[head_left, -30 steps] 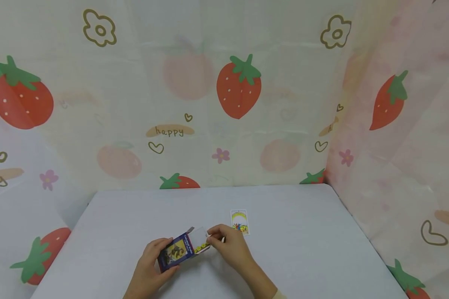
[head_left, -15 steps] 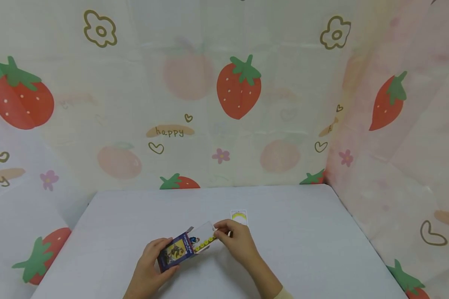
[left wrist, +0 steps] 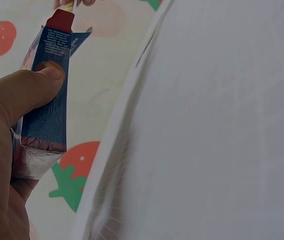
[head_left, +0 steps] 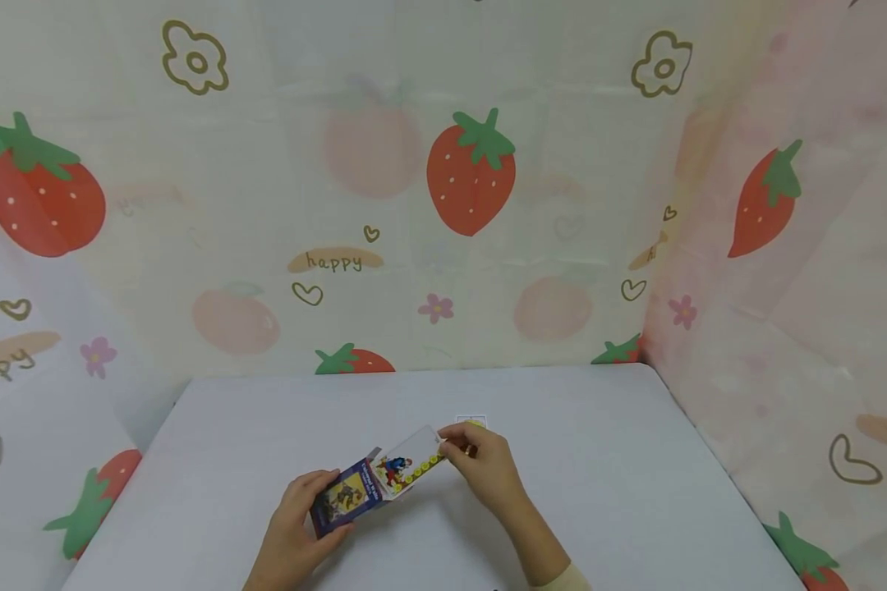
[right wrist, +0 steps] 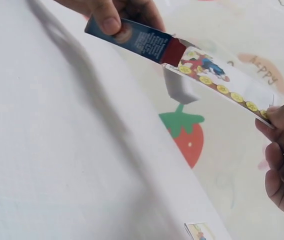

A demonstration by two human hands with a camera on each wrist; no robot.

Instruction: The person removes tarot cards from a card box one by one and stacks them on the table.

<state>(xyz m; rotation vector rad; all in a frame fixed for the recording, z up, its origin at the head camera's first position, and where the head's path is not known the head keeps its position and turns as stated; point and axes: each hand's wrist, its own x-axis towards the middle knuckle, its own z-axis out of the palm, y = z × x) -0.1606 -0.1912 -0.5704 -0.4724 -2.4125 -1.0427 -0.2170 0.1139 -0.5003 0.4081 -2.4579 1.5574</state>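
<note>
My left hand point(head_left: 291, 525) grips a dark blue tarot card box point(head_left: 343, 497), tilted up to the right, its flap open. In the left wrist view the thumb presses on the narrow printed side of the box point(left wrist: 46, 117), and crumpled clear wrap hangs at its lower end. A tarot card point(head_left: 412, 466) with a row of yellow coins sticks far out of the open end. My right hand point(head_left: 494, 474) pinches the outer corner of this card point(right wrist: 222, 82) between thumb and forefinger, the other fingers curled. The card's inner end is hidden in the box.
Another tarot card point(head_left: 471, 419) lies on the white table point(head_left: 599, 460), mostly hidden behind my right hand; a corner of that card point(right wrist: 201, 232) shows in the right wrist view. Strawberry-printed curtains point(head_left: 562, 230) stand behind the table and at both sides.
My right hand has moved right and up, drawing the card further out of the box, and now covers most of the card on the table. The left hand and box stay put.
</note>
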